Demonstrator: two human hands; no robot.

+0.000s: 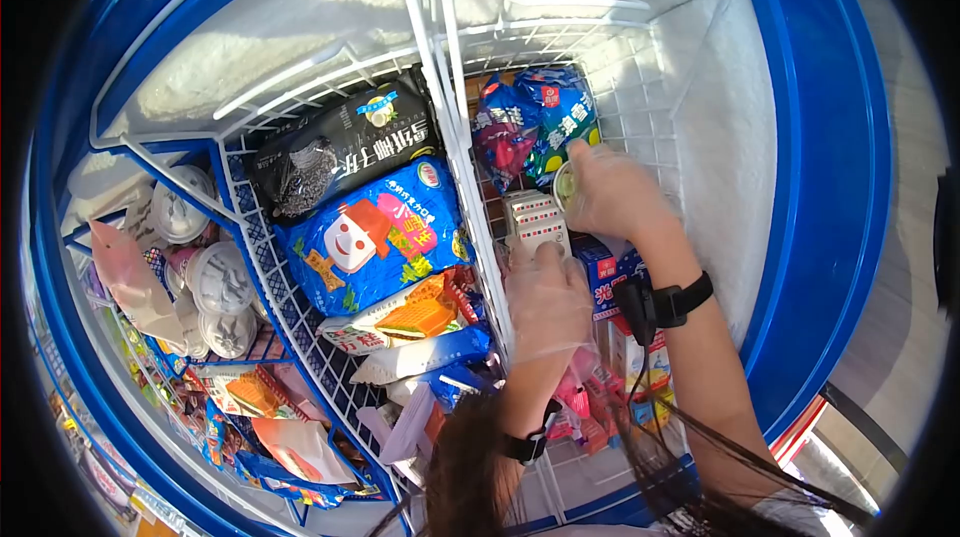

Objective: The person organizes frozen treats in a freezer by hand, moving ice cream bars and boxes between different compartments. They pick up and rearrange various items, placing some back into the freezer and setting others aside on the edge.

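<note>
Both of my hands wear thin clear plastic gloves and reach into the right wire basket. My right hand (pixel 622 195) is closed on a small round tub (pixel 566 186) with a pale green top, partly covered by the fingers. Just below it, my left hand (pixel 547 299) has its fingertips closed at the near end of small white boxes (pixel 538 221) with rows of coloured marks. Behind the tub lie shiny blue ice cream packs (pixel 553 117). A dark blue box (pixel 607 272) sits under my right wrist, and pink packets (pixel 590 392) lie nearer me.
The white wire divider (pixel 452 117) rises left of my hands. Beyond it lie a black pack (pixel 345 142) and a large blue pack (pixel 372 237). Lidded cups (pixel 222 279) stand in the far-left section. The freezer's blue rim (pixel 850 177) surrounds everything; hanging hair (pixel 465 467) covers part of the front.
</note>
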